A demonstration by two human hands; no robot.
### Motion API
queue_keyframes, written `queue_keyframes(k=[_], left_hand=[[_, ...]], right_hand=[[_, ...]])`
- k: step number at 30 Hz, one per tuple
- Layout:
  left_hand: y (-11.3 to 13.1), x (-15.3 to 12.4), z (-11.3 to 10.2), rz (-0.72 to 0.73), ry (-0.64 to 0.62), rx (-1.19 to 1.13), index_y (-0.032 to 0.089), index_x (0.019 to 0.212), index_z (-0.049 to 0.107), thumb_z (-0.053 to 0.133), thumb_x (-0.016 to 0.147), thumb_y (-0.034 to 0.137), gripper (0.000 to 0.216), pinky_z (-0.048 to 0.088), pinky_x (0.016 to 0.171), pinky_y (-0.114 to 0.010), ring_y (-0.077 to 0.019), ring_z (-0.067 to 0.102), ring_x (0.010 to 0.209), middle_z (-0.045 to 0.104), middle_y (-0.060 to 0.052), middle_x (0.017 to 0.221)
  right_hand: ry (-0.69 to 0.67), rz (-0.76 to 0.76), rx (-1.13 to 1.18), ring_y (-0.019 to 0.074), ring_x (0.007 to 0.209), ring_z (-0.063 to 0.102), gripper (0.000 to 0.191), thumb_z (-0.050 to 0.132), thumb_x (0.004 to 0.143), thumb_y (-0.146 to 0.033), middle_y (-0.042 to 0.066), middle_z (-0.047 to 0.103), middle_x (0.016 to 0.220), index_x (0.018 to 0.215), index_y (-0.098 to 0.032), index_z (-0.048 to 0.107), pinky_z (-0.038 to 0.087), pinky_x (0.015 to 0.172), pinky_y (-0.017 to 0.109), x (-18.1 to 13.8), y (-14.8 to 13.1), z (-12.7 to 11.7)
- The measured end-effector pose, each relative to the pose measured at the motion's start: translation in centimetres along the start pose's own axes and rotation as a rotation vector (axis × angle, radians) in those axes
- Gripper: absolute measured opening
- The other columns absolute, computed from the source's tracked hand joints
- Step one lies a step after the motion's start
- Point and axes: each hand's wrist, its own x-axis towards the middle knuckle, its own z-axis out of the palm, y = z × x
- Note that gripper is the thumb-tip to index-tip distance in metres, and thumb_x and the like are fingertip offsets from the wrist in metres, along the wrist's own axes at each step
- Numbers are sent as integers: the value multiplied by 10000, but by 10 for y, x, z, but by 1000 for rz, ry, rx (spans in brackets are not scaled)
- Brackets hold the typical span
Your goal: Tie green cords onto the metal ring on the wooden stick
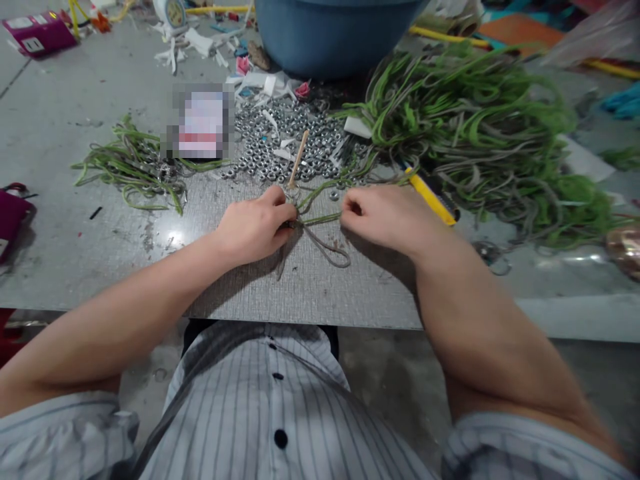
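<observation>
If the green-and-grey cord point(323, 219) between the hands is taken as the dial's middle, a blue tub point(340, 37) stands at 12 o'clock. Metal rings point(265, 143) spread from there toward 11, crowding close to the hands. A wooden stick point(299, 159) is at 11, just beyond the left hand point(255, 227), and one loose ring point(334, 195) lies just beside the cord at 1. A large cord heap point(475, 127) fills 2 o'clock; a yellow cutter point(431, 195) lies near 3, just past the right hand point(383, 217). A smaller cord bundle point(135, 167) sits between 9 and 10. The left fingers are closed on the cord, low over the table point(320, 293); the right ones are curled, pinching it too. Its stretched strand, the long axis, runs from 9 to 3, while a grey loop point(349, 260) points toward 4
</observation>
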Motion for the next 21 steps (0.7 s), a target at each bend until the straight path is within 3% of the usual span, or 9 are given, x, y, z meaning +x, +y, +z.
queue_keyframes(k=[2,5,11,17,21], left_hand=[[0,0,-1,-2,-8,-4,230,1262,716,567,989,321,324,457,600,-317,-256,728,934,655,-102,1325],[-1,0,-1,6,2,0,221,1246,720,553,991,320,321,446,591,-331,-256,730,917,658,-106,1311],[-2,-1,0,23,25,-9,192,1257,679,569,975,328,332,421,574,-316,-252,729,929,656,-114,1296],[-2,-2,-2,0,22,-30,186,1283,645,585,957,322,358,477,620,-313,-242,717,930,640,-112,1280],[-2,-4,-6,20,15,-63,177,1290,627,604,929,324,390,506,642,-311,-236,708,936,624,-120,1295]], right_hand=[[-28,-46,13,177,535,441,228,666,774,-240,9,550,574,599,-251,520,241,558,341,-1,1,-2],[83,-44,94,210,625,550,163,616,876,-321,44,662,709,727,-253,615,316,595,349,-1,-1,-7],[251,18,115,284,850,662,94,562,886,-238,94,734,925,853,-266,645,445,736,406,6,12,-3],[191,88,69,324,953,682,140,536,881,-219,125,746,1026,915,-261,665,478,804,439,13,21,-1],[148,152,33,326,935,680,111,573,882,-271,142,751,1030,903,-245,679,471,769,427,14,20,1]])
